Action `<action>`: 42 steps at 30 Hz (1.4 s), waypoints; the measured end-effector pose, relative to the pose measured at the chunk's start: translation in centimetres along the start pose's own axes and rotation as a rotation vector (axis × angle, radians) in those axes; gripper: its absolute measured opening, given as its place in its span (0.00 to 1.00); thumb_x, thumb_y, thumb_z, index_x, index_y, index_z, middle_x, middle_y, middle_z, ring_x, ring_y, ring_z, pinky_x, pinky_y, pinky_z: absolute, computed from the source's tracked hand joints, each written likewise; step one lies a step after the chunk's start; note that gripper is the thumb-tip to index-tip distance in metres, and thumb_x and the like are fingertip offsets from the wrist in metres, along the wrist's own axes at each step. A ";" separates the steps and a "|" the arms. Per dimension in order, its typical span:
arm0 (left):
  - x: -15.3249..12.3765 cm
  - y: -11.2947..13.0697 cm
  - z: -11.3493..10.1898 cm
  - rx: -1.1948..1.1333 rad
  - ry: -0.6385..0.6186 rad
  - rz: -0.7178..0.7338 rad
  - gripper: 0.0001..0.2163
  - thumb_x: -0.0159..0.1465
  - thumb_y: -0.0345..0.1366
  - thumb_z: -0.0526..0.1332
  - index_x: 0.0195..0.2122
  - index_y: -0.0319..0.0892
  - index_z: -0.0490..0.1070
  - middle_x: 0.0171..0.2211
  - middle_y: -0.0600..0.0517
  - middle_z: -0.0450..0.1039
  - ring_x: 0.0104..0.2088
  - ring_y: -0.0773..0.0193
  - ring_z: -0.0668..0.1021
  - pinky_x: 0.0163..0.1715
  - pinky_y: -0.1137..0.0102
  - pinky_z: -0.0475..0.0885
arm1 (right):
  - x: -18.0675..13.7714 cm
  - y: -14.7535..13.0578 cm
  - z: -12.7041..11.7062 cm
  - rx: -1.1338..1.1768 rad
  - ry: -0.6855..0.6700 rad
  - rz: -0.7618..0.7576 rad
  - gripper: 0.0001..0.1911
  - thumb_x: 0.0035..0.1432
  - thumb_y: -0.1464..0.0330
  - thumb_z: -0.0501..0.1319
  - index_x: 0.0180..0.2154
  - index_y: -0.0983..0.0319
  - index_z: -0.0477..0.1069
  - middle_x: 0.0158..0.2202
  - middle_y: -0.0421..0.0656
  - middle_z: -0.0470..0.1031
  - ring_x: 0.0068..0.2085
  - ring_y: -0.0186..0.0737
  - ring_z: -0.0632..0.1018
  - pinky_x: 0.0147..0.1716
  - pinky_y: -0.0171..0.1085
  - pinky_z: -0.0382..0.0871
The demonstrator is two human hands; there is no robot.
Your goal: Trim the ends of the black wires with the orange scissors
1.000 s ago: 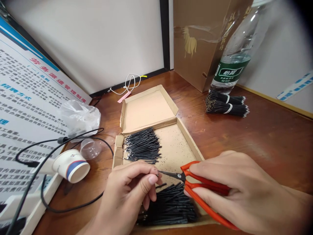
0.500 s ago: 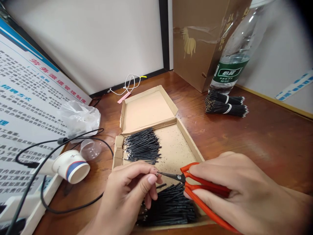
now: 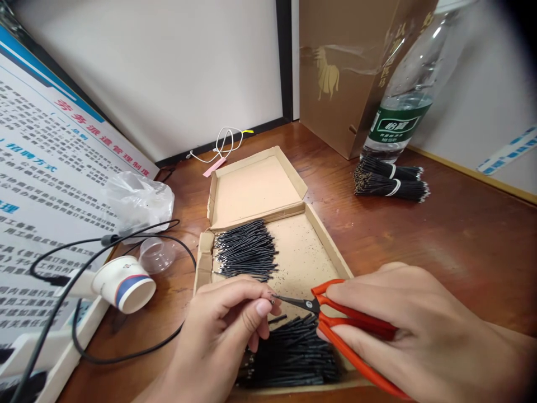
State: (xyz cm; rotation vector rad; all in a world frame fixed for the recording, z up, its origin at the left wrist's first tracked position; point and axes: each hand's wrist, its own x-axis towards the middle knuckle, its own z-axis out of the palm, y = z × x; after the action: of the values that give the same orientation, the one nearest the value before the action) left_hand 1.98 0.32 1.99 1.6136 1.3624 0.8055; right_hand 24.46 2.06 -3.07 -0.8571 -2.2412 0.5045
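My left hand (image 3: 230, 324) is closed, thumb against forefinger, pinching a thin black wire (image 3: 272, 301); only its small end shows past the fingertips, the rest being hidden. My right hand (image 3: 411, 324) grips scissors (image 3: 356, 319) with red handles, and their dark blades reach left to the fingertips of my left hand. Both hands are over an open cardboard box (image 3: 331, 246). In it, one pile of short black wires (image 3: 245, 249) lies at the back left, and another pile of black wires (image 3: 297, 352) lies at the front, partly behind my left hand.
Two tied wire bundles (image 3: 390, 182) lie by a water bottle (image 3: 396, 120) and a brown carton (image 3: 335, 73). At the left are a tipped paper cup (image 3: 126, 285), a clear plastic cup (image 3: 157, 256), a plastic bag (image 3: 140, 198) and a black cable (image 3: 126, 361).
The view has shifted very slightly. My hands, the wire end and the scissors keep almost the same pose.
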 end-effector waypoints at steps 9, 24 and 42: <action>-0.1 0.0 0.0 -0.050 -0.006 -0.034 0.08 0.65 0.31 0.62 0.31 0.38 0.79 0.21 0.53 0.73 0.19 0.70 0.74 0.18 0.80 0.71 | 0.0 -0.2 -0.1 0.003 -0.014 0.001 0.10 0.60 0.75 0.56 0.27 0.60 0.67 0.18 0.37 0.66 0.19 0.33 0.61 0.20 0.37 0.55; -0.2 -0.1 0.4 -0.185 -0.014 -0.199 0.09 0.65 0.38 0.63 0.32 0.37 0.75 0.20 0.51 0.75 0.17 0.68 0.74 0.17 0.77 0.70 | 0.1 -0.3 0.0 0.030 -0.055 0.037 0.09 0.59 0.76 0.57 0.27 0.60 0.66 0.18 0.35 0.64 0.19 0.31 0.59 0.20 0.35 0.54; -0.3 -0.6 0.3 -0.118 -0.037 -0.196 0.09 0.65 0.39 0.62 0.33 0.38 0.73 0.20 0.50 0.75 0.17 0.66 0.75 0.17 0.74 0.71 | -0.4 -0.3 -0.2 0.002 -0.013 0.021 0.07 0.58 0.77 0.57 0.30 0.61 0.68 0.19 0.33 0.66 0.19 0.31 0.60 0.22 0.36 0.54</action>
State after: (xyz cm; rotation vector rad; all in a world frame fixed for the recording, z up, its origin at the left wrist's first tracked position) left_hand 1.98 0.00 1.35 1.3740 1.3955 0.7215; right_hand 24.68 1.57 -2.97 -0.8797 -2.2451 0.5226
